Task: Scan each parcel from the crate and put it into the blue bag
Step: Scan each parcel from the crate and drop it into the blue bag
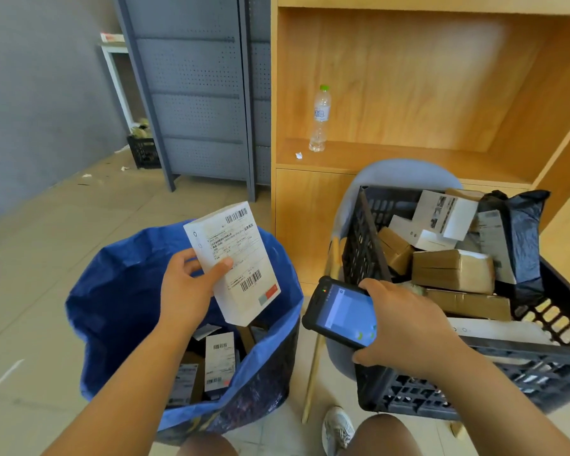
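Note:
My left hand (186, 289) grips a flat white parcel (236, 258) with a shipping label and barcodes, held tilted above the open blue bag (112, 301). Several labelled parcels lie inside the bag. My right hand (405, 327) holds a black handheld scanner (338, 312) with a lit blue screen, just right of the parcel. The black plastic crate (474, 380) sits on a grey chair at the right, filled with several brown and white boxes and a dark plastic mailer.
A wooden shelf unit (408, 77) stands behind the crate, with a water bottle (320, 120) on it. A grey metal rack (195, 93) and another black crate (144, 153) are at the back left. My shoe (338, 429) rests on the tiled floor.

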`<state>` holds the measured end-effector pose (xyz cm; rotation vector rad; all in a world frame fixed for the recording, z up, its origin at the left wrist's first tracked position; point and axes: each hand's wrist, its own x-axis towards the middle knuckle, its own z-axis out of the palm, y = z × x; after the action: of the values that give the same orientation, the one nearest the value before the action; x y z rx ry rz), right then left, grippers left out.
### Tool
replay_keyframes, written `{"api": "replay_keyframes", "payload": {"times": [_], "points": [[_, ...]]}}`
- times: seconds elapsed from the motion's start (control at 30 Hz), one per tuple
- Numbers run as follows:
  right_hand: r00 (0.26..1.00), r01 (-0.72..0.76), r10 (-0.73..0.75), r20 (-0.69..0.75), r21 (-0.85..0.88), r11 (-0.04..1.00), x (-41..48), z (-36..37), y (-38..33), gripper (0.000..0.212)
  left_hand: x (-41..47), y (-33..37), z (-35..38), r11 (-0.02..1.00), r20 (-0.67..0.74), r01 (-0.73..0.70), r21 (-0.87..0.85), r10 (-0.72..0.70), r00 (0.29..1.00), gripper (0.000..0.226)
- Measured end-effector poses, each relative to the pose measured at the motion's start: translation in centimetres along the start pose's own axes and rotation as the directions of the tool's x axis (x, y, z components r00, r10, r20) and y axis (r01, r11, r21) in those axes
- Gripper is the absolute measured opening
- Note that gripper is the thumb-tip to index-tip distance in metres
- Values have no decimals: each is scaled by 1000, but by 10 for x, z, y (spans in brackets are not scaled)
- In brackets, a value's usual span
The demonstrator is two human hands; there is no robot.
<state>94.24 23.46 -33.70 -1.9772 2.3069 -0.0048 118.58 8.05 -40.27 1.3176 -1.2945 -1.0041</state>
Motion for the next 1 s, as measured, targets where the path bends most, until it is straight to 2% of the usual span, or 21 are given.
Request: {"api": "replay_keyframes", "payload": {"times": [0.17, 0.27, 0.33, 0.43, 0.57, 0.7, 0.9, 1.0], "points": [[999, 15, -15, 29, 22, 1000, 8, 11, -7, 81, 5, -20, -10, 992, -46, 74, 106, -69, 997, 45], [997, 40, -42, 59, 22, 999, 18, 20, -16, 77, 12, -40, -22, 954, -58, 134, 266, -123, 991, 48], [994, 54, -55, 99, 15, 998, 29, 27, -25, 74, 20, -58, -31, 876, -41, 175, 450, -176, 984, 52], [986, 74, -72, 148, -11, 997, 52, 37, -40, 71, 37, -86, -47, 701, -18, 195, 686, -251, 968, 55], [978, 106, -97, 186, -44, 993, 93, 52, -65, 65, 66, -127, -60, 505, -29, 219, 835, -357, 934, 53], [971, 134, -116, 211, -72, 988, 144, 70, -90, 56, 98, -182, -61, 432, -96, 334, 838, -485, 869, 54], [939, 182, -141, 314, -104, 978, 214, 110, -121, 55, 141, -273, -50, 378, -214, 572, 728, -667, 714, 51], [918, 211, -162, 361, -100, 972, 248, 132, -133, 56, 160, -314, -43, 323, -261, 635, 702, -713, 650, 60]]}}
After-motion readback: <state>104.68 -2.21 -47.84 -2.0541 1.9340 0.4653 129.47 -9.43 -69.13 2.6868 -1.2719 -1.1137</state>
